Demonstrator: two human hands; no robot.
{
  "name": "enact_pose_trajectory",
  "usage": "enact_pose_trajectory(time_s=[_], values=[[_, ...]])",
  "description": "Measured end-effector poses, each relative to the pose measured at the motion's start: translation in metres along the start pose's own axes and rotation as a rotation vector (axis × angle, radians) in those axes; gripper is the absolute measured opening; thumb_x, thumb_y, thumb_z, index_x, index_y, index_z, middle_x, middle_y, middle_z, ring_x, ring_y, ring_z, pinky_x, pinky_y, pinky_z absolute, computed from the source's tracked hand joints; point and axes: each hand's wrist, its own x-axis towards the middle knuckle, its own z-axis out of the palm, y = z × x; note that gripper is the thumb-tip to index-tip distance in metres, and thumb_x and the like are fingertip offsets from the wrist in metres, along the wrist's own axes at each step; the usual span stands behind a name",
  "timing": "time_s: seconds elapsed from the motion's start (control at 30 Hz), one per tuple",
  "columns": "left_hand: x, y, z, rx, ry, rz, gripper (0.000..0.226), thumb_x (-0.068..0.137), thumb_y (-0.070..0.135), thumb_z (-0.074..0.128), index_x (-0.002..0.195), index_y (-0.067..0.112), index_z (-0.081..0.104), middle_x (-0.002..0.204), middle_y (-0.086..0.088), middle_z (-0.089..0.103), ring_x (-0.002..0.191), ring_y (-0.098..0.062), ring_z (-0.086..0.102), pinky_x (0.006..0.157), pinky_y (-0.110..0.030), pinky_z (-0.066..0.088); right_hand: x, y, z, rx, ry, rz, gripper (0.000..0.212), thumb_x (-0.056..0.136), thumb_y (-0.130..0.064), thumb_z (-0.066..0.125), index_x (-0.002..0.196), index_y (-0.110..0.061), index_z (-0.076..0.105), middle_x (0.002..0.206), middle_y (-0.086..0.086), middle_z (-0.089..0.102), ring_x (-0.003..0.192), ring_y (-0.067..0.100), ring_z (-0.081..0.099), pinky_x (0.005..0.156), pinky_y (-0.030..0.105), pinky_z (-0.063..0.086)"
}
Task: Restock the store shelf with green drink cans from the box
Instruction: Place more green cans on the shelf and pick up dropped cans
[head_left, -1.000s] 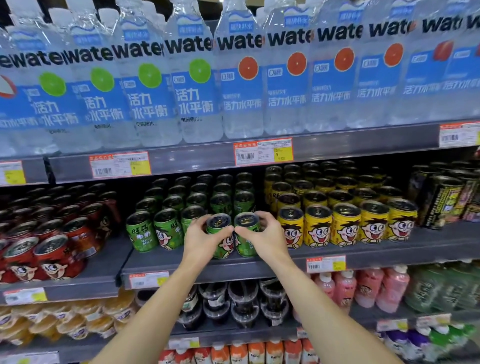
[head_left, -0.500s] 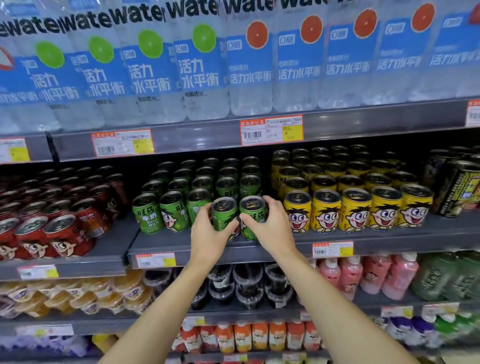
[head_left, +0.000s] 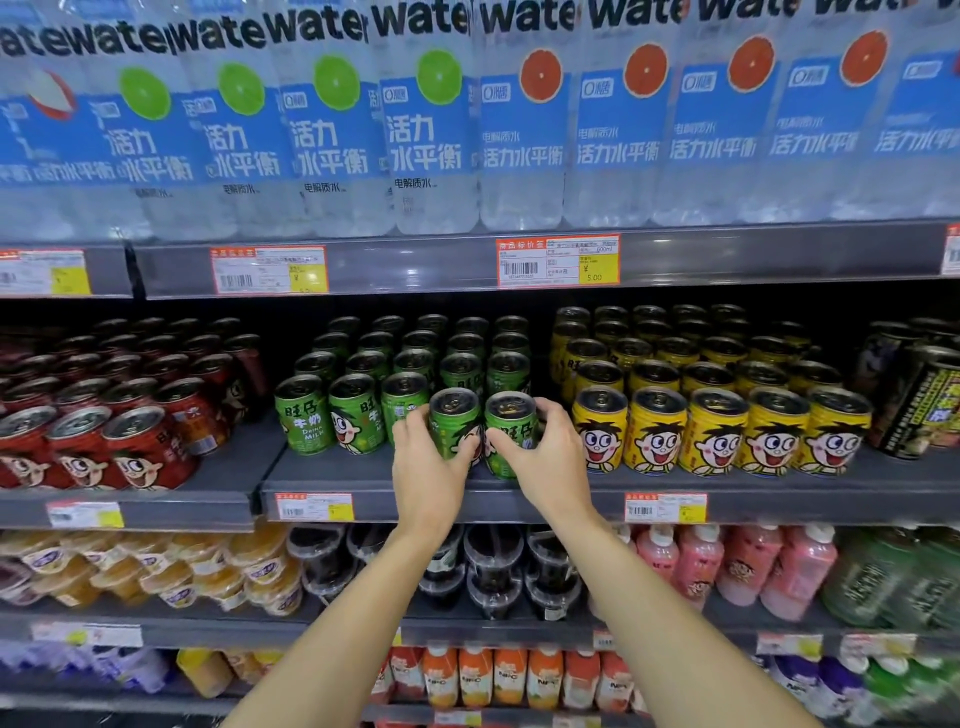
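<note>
Two green drink cans stand side by side at the front of the grey middle shelf (head_left: 519, 491). My left hand (head_left: 428, 470) grips the left green can (head_left: 453, 418). My right hand (head_left: 548, 457) grips the right green can (head_left: 511, 423). Both cans are upright, in line with three more front green cans (head_left: 353, 415) to their left. Several rows of green cans (head_left: 415, 353) fill the shelf behind them. The box is not in view.
Yellow cans (head_left: 717, 431) stand directly right of my right hand, red cans (head_left: 104, 441) to the far left, dark cans (head_left: 924, 395) at the right edge. Large water bottles (head_left: 431, 130) fill the shelf above. Cups and bottles (head_left: 493, 571) sit on the shelves below.
Both hands keep their grip on the two green cans at the shelf front. The camera has tilted down a little, so the shelves sit higher in view.
</note>
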Motion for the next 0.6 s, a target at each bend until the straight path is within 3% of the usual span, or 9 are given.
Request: enact_pose_trajectory(time_s=[0.23,0.43,0.6], values=[[0.012,0.009,0.012,0.091,0.004,-0.074,0.068,0.089,0.035,0.067,0.144,0.012,0.035,0.139,-0.008,0.041,0.126,-0.028,0.045,0.100,-0.040,0.040,0.001,0.004,0.003,0.044,0.006,0.004,0.066,0.076,-0.044,0.079,0.131,-0.020,0.050,0.124,-0.006,0.057,0.113,0.011,0.055,0.091,0.033,0.049],[0.016,0.013,0.019,0.098,0.024,-0.109,0.061,0.088,0.030,0.068,0.136,0.007,0.038,0.130,-0.010,0.045,0.114,-0.030,0.052,0.087,-0.037,0.043,0.001,0.007,0.005,0.050,0.020,0.000,0.066,0.076,-0.044,0.079,0.130,-0.021,0.051,0.122,-0.007,0.056,0.112,0.010,0.054,0.092,0.036,0.050],[0.018,0.014,0.024,0.089,0.041,-0.115,0.058,0.088,0.027,0.068,0.135,0.007,0.040,0.132,-0.011,0.042,0.114,-0.030,0.051,0.086,-0.035,0.042,0.001,0.007,0.006,0.050,0.023,0.000,0.065,0.075,-0.044,0.079,0.130,-0.021,0.051,0.122,-0.008,0.057,0.112,0.010,0.055,0.091,0.036,0.051]])
